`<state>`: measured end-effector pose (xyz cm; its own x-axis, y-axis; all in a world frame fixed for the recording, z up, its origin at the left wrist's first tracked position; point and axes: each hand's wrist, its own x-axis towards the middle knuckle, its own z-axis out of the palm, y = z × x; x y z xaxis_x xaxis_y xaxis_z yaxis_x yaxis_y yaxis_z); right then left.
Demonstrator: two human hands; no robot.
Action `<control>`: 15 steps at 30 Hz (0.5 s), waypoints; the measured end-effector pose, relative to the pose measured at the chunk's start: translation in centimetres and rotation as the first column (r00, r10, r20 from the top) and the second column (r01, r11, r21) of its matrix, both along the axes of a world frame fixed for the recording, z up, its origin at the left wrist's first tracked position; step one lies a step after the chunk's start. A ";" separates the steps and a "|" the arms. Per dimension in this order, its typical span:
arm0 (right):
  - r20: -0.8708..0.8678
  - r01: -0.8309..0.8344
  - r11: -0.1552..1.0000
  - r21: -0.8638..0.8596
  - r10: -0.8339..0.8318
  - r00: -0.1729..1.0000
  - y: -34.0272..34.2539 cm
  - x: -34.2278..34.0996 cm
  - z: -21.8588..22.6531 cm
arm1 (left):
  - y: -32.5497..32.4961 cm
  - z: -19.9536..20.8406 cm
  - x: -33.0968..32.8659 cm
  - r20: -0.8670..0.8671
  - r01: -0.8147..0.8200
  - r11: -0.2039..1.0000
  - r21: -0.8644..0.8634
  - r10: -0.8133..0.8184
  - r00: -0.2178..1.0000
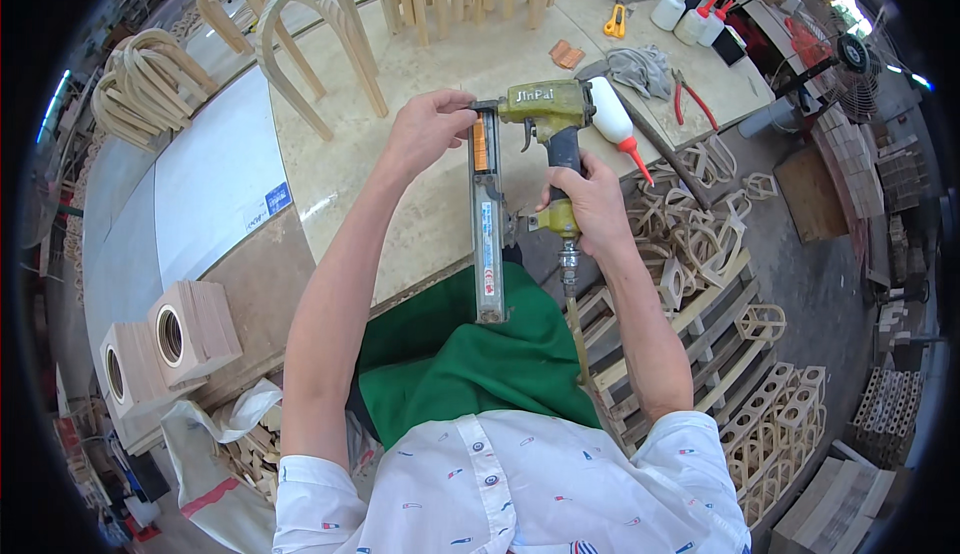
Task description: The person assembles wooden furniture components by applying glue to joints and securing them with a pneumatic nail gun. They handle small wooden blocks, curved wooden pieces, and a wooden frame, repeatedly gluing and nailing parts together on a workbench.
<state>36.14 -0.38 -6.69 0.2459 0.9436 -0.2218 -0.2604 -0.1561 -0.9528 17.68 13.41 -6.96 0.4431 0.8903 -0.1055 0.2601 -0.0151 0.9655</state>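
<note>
1. Broadly, the counter [420, 64] carries bent wooden arches [320, 34].
2. Above its near edge is the nail gun [530, 144].
3. Right hand [590, 204] is wrapped around its grip.
4. Left hand [425, 129] pinches its magazine top.

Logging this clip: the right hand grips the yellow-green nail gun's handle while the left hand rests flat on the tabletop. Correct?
Not quite. In the head view the right hand does grip the nail gun handle, but the left hand is on the top of the gun's long magazine, not flat on the tabletop.
</note>
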 end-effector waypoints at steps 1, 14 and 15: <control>0.014 0.001 1.000 0.005 -0.001 1.000 0.1 -0.1 0.0 | 0.4 -0.2 0.0 -0.008 0.004 1.000 -0.001 -0.004 1.000; 0.459 0.028 0.998 -0.054 0.000 0.888 2.5 2.8 3.7 | 3.3 -4.0 5.3 0.169 0.099 0.994 -0.040 -0.091 0.981; 0.516 0.044 0.997 -0.067 -0.003 0.857 2.8 3.2 4.4 | 3.8 -4.0 6.2 0.183 0.121 0.992 -0.023 -0.115 0.976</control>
<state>39.36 2.44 -2.29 0.3662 0.9219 -0.1262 0.2595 -0.2315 -0.9376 23.90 17.16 -10.95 0.5594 0.8278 -0.0432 0.0791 -0.0014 0.9969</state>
